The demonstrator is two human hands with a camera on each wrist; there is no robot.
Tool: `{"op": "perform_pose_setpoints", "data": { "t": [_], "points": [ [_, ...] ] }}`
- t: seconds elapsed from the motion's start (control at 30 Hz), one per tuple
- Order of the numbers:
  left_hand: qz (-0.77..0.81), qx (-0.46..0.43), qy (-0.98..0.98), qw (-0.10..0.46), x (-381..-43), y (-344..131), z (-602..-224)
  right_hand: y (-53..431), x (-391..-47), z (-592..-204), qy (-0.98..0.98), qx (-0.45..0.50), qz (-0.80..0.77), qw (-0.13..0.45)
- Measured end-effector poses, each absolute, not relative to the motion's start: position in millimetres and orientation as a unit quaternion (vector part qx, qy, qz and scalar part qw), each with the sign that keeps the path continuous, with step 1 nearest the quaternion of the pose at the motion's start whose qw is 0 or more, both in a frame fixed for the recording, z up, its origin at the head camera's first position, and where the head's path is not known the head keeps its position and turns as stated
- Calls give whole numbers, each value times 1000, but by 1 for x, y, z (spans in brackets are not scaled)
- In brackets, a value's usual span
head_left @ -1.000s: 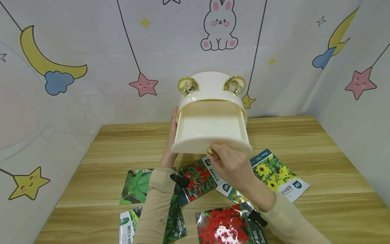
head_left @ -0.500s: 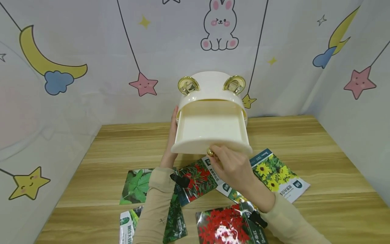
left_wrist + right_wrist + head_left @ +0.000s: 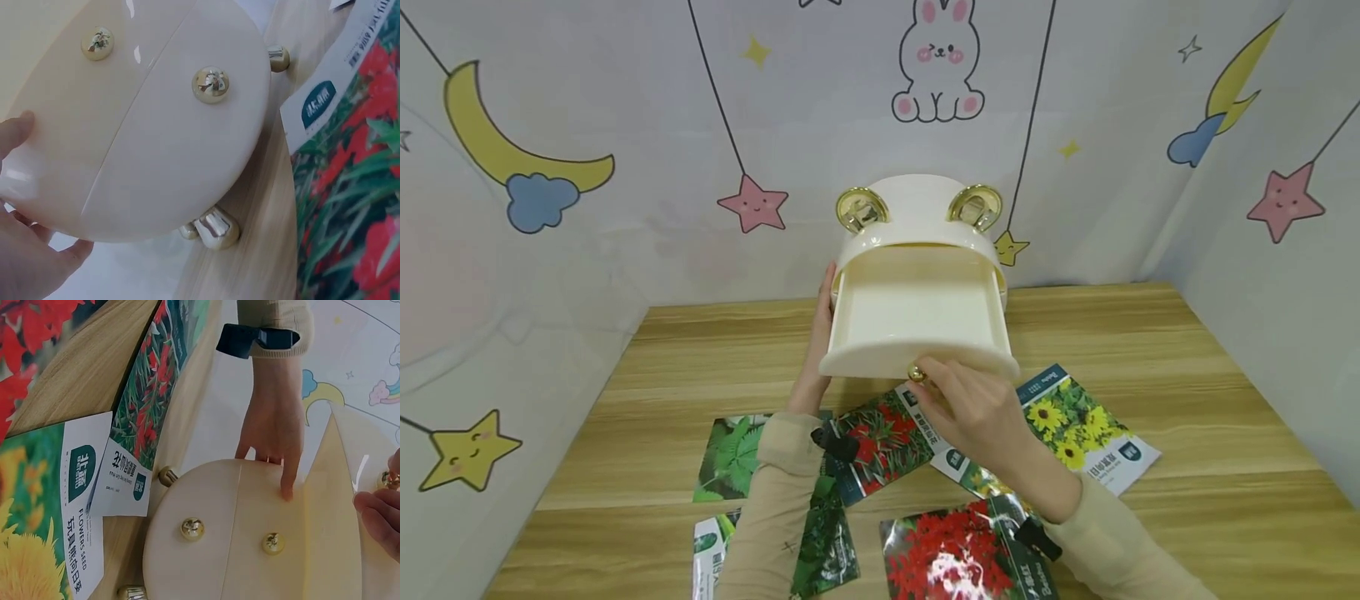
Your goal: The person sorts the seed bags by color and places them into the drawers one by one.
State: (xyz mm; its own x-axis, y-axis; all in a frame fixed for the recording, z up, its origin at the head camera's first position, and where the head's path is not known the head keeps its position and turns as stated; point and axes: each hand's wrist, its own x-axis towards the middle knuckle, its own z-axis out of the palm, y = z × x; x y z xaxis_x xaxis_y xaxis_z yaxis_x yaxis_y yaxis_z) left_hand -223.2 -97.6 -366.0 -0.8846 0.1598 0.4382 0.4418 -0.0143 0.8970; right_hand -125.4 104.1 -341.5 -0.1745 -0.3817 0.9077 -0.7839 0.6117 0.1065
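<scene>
A glossy cream drawer cabinet (image 3: 917,200) with gold ears stands at the back of the table. Its top drawer (image 3: 921,304) is pulled far out, and nothing lies inside. Thumb and fingers of my right hand (image 3: 973,408) pinch the drawer's gold knob (image 3: 916,372). My left hand (image 3: 822,333) holds the cabinet's left side; in the left wrist view, the hand (image 3: 31,256) spans the rounded edge, one digit on the front and the others around the side. Two lower drawer fronts, each with a gold knob (image 3: 210,84), sit closed beneath.
Several flower seed packets lie in front: red flowers (image 3: 951,550), red flowers with narrow leaves (image 3: 880,442), yellow flowers (image 3: 1082,425) and green leaves (image 3: 733,458). My forearms partly cover some. A cartoon-printed cloth (image 3: 662,167) hangs close behind the cabinet, which stands on gold feet (image 3: 215,228).
My left forearm has shifted slightly left. Both hands keep their places on the cabinet and knob, and the drawer stays pulled out.
</scene>
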Motion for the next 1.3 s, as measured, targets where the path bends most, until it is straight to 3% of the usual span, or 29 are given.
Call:
{"op": "perform_pose_setpoints", "data": {
  "t": [0.23,0.53,0.93,1.3],
  "points": [
    [-662,-118,-738,57,-214,-109,-367,106,-124,-343,-732,405,194,513],
    [-582,-25,-812,44,-199,-136,-384,113,-119,-346,-710,426,188,528],
    [-447,-53,-893,-18,-146,-157,-382,131,-112,-358,-736,456,166,472],
    [-350,-51,-935,-16,-89,-149,-375,141,-112,-371,-759,485,127,416]
  ]
}}
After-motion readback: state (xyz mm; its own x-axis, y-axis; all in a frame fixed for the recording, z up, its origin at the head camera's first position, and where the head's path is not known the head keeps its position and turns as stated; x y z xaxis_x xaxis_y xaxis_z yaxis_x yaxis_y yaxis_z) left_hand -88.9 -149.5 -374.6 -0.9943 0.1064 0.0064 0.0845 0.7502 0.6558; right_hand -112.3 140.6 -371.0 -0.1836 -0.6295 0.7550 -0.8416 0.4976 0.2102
